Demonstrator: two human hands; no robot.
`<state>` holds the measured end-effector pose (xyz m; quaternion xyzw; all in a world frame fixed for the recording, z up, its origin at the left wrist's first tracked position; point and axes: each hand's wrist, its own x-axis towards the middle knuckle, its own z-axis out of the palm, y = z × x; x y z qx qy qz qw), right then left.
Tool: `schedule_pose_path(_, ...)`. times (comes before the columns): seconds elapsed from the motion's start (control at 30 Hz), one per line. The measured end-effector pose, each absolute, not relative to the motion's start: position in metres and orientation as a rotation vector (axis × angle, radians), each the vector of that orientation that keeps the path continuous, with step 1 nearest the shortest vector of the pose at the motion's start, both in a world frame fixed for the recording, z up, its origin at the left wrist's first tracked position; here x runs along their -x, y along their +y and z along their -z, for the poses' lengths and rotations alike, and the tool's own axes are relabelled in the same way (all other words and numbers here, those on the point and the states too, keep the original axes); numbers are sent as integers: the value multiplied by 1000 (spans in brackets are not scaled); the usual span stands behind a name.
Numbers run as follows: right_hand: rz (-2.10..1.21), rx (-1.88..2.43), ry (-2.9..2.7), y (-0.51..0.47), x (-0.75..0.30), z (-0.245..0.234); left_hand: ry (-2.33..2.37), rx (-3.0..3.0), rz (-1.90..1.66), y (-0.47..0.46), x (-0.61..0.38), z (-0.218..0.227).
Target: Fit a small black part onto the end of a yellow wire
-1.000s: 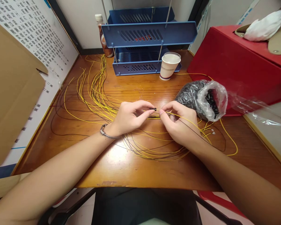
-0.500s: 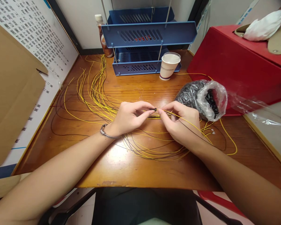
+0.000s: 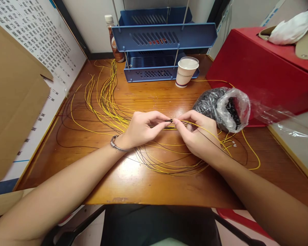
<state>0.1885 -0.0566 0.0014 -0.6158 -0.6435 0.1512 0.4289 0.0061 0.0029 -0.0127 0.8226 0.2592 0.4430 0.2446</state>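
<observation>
yellow wire (image 3: pixel 195 126): thin, glossy | right hand (image 3: pixel 195 135) pinches it | left hand (image 3: pixel 141 129) pinches tiny black piece (image 3: pixel 168 120), perhaps tubular

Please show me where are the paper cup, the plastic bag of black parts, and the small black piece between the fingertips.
paper cup (image 3: pixel 185 73): head view, on its side wall.
plastic bag (image 3: pixel 222 108): head view, on its middle.
small black piece (image 3: pixel 169 120): head view, on its exposed end.

Office desk (image 3: pixel 149 184) with blue paper trays (image 3: pixel 164 36) and wires (image 3: pixel 105 99).
</observation>
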Motion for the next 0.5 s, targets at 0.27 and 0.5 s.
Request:
schedule_pose_path(0.27, -370, 1536, -1597, -57, -189, -1, 700, -2234, -1199, 2, -7, 12)
schedule_pose_path(0.5, -390, 1535, -1588, -56, -190, 0, 684, -2290, -1218, 2, -6, 12)
